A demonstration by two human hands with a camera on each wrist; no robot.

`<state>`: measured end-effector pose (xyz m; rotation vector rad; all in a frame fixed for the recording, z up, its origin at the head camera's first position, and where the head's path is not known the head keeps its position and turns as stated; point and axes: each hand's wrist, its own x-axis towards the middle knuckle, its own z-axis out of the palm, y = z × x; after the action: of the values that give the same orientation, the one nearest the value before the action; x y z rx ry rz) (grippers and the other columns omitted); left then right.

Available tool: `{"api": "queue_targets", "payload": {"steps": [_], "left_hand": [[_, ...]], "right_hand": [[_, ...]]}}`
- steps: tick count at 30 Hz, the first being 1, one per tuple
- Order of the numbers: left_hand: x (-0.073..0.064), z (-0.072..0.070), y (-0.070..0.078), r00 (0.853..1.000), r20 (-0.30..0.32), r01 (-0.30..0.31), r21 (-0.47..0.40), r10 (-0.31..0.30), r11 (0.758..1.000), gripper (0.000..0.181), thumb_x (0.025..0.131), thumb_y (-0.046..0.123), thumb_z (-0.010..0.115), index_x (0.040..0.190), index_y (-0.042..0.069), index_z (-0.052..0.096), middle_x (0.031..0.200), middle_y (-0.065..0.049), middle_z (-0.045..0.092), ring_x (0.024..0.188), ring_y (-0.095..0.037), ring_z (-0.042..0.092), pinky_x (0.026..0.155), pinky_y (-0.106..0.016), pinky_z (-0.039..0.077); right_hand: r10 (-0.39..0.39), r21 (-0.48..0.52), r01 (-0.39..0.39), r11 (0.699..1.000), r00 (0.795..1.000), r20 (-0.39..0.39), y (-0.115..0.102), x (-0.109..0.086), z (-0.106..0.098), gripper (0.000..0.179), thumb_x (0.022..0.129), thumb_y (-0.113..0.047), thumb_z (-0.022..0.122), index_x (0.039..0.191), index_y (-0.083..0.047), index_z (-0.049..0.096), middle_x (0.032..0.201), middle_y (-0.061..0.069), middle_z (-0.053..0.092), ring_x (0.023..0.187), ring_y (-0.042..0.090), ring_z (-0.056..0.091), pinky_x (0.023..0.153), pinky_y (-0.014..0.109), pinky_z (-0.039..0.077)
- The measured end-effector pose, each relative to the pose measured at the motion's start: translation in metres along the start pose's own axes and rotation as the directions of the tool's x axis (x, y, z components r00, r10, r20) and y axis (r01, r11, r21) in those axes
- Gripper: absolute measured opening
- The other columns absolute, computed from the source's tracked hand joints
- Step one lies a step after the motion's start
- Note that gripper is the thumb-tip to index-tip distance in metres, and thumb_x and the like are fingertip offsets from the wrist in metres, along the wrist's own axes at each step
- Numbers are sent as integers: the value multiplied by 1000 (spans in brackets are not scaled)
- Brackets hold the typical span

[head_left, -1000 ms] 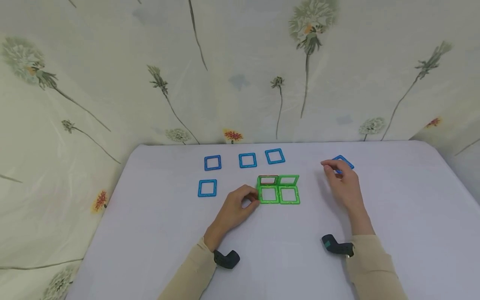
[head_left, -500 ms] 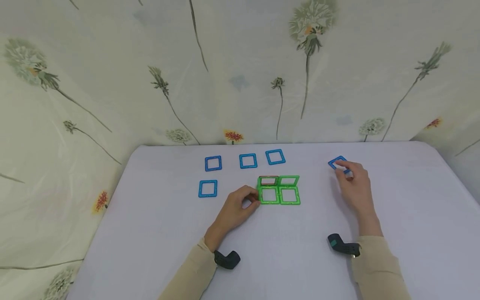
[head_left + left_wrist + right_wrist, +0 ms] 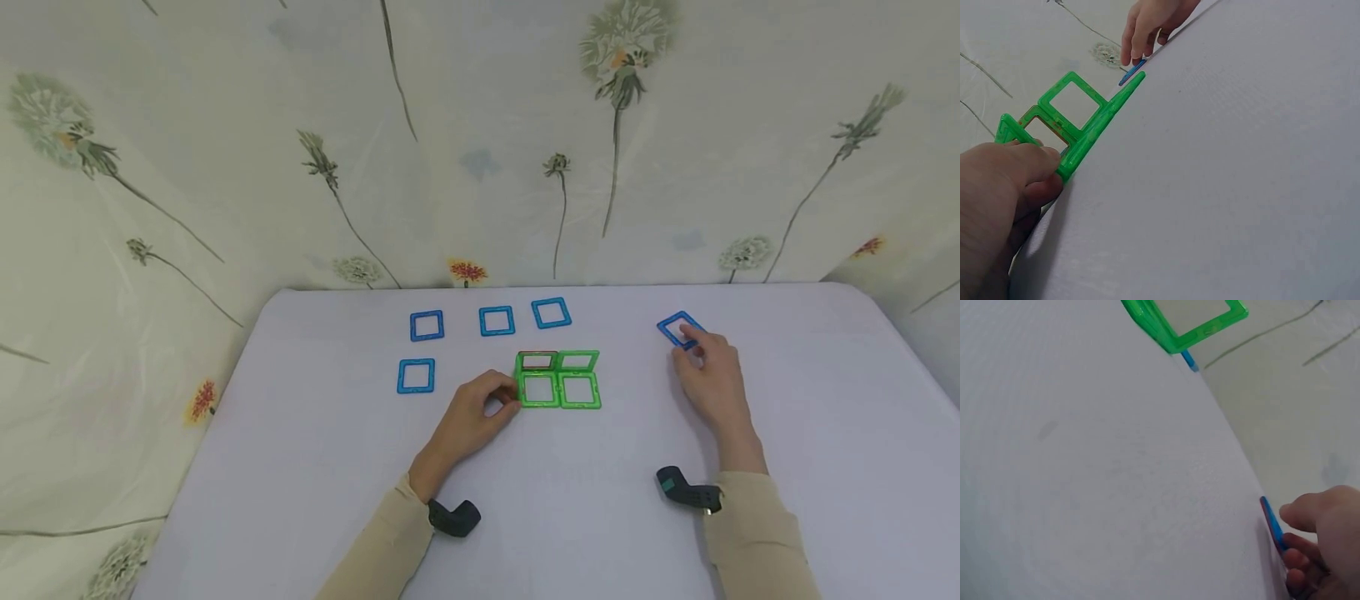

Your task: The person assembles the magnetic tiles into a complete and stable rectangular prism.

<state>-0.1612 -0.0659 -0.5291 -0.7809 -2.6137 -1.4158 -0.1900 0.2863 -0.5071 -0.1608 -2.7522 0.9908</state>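
Observation:
In the head view, square green magnetic tiles point(image 3: 579, 407) form a joined group: two lie flat, with others standing along the back and left. My left hand point(image 3: 474, 408) pinches the standing left tile point(image 3: 1011, 129) between thumb and curled fingers. A reddish frame point(image 3: 1036, 109) shows behind the green ones. Off to the right, my right hand point(image 3: 712, 375) is at a blue square tile point(image 3: 667, 333) lying on the table. Its fingertips point(image 3: 1291, 542) touch the blue tile's edge, while the thumb stands apart from it in the right wrist view.
Further blue square tiles lie flat: one behind the green group point(image 3: 551, 324), two more along the back point(image 3: 497, 333) point(image 3: 427, 337), and one nearer on the left point(image 3: 416, 390). The white table point(image 3: 570, 517) ends at a flower-patterned cloth point(image 3: 480, 208).
My right hand has moved right to the near right side of the blue tile, and its fingertips have drawn back towards that edge. My left hand stays at the green tiles.

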Motion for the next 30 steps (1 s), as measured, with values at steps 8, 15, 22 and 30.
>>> {"api": "queue_targets", "payload": {"steps": [8,15,22,30], "left_hand": [[0,0,-1,1000,4,5,-7,-5,1000,21,88,13,66,108,13,61,98,6,64,87,-3,58,80,-19,51],[0,0,-1,1000,4,3,-8,-3,1000,21,88,14,67,108,15,61,98,6,64,86,-3,58,80,-20,50],[0,0,-1,1000,6,16,-8,-16,1000,21,88,16,66,109,15,62,98,7,64,86,-2,58,80,-19,50],[0,0,0,1000,6,18,-6,-18,1000,21,88,16,67,108,15,62,98,7,63,86,-2,58,80,-19,50]], "right_hand": [[7,-18,-6,1000,999,41,0,-1,1,45,96,-21,49,135,-1,47,130,29,42,111,42,42,83,54,36],[-4,-27,5,1000,999,38,-2,-4,1,43,95,-20,51,133,0,49,124,27,45,105,38,43,77,46,35],[-16,-28,17,999,999,31,-1,-4,2,41,95,-20,51,130,0,52,114,22,47,96,31,48,73,37,35],[-44,-36,44,998,999,17,0,-4,2,32,93,-15,56,121,-1,58,106,18,53,88,24,47,71,31,35]]}}
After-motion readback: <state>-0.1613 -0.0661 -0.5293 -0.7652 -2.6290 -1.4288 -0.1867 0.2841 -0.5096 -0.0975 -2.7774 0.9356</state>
